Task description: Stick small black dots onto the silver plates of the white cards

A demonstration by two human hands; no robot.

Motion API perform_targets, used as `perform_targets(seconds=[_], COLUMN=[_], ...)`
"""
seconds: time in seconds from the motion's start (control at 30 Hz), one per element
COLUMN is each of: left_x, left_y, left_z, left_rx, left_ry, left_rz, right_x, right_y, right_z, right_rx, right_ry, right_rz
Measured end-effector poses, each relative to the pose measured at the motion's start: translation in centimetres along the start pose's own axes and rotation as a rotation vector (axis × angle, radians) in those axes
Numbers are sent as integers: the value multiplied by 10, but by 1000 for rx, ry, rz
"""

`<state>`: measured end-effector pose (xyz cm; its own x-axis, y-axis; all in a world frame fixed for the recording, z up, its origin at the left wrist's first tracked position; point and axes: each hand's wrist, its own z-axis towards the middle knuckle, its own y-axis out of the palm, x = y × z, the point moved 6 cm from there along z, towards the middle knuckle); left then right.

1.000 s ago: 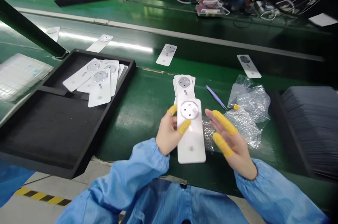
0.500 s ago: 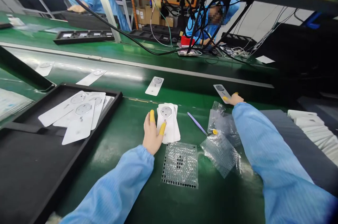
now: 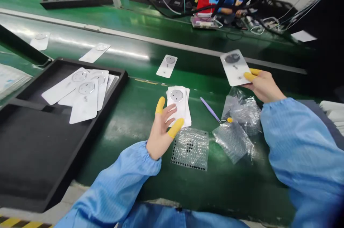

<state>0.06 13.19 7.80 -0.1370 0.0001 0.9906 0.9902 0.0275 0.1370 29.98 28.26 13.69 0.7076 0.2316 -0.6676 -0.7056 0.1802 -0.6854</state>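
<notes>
Pinched in my right hand (image 3: 264, 84) is a white rectangular panel (image 3: 237, 70) with a round grey disc near its top, raised above the bench at the right. My left hand (image 3: 164, 124), fingers spread, hovers beside a small stack of similar white panels (image 3: 177, 108) and partly covers it. Both hands wear yellow finger cots. Just below the stack lies a clear bubble-wrap sheet (image 3: 190, 149) marked with black dots. Purple tweezers (image 3: 210, 110) rest to the right of the stack, near more crumpled clear bubble wrap (image 3: 233, 140) with a small yellow piece on it.
A black tray (image 3: 88, 142) at the left holds several overlapping white panels (image 3: 84, 95). Another single panel (image 3: 167, 66) lies on the green belt beyond, with more to its left. Dark cables (image 3: 188, 15) hang at the back, where a person in blue sits. Stacked grey sheets (image 3: 319, 117) stand at far right.
My right hand has lifted the panel off the belt and drawn it nearer. My left hand has stayed by the stack with its fingers spreading, and the view has tilted down.
</notes>
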Motion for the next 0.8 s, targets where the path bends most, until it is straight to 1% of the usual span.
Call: perform_targets(seconds=[0.07, 0.1, 0.13, 0.17, 0.2, 0.23, 0.27, 0.33, 0.37, 0.4, 0.43, 0.47, 0.5, 0.53, 0.57, 0.63, 0.7, 0.8], left_x=[9, 15, 20, 25, 30, 34, 37, 35, 29, 19, 8, -4, -13, -20, -24, -31, -37, -44], left_y=[16, 20, 18, 12, 1, -13, -28, -59, -71, -78, -80, -78, -72, -64, -55, -34, -15, 5], left_z=[-2, -3, -4, -7, -12, -18, -26, -45, -54, -63, -72, -82, -91, -98, -103, -107, -107, -106], left_rx=[-29, -11, 31, 89, 158, 226, 281, 333, 322, 271, 194, 109, 25, -39, -83, -140, -193, -262], left_ry=[-25, -3, 35, 82, 133, 181, 214, 200, 130, 17, -113, -234, -322, -371, -390, -408, -467, -564], left_rz=[-172, -221, -240, -227, -184, -115, -33, 128, 191, 237, 271, 301, 332, 366, 394, 381, 242, -2], right_x=[-40, -60, -79, -97, -109, -113, -112, -99, -91, -84, -78, -74, -73, -73, -75, -83, -93, -104], right_y=[32, 46, 61, 75, 84, 90, 94, 97, 98, 98, 99, 98, 97, 95, 92, 84, 78, 76], right_z=[-47, -76, -106, -137, -164, -188, -207, -236, -246, -255, -262, -267, -271, -274, -275, -276, -276, -276], right_rx=[-170, -247, -343, -470, -512, -520, -500, -415, -377, -346, -321, -299, -277, -247, -213, -150, -139, -243], right_ry=[-3, -17, -48, -113, -164, -169, -180, -197, -213, -229, -241, -245, -239, -229, -216, -212, -262, -342], right_rz=[110, 154, 204, 255, 252, 239, 221, 166, 146, 131, 125, 124, 128, 134, 139, 149, 149, 145])
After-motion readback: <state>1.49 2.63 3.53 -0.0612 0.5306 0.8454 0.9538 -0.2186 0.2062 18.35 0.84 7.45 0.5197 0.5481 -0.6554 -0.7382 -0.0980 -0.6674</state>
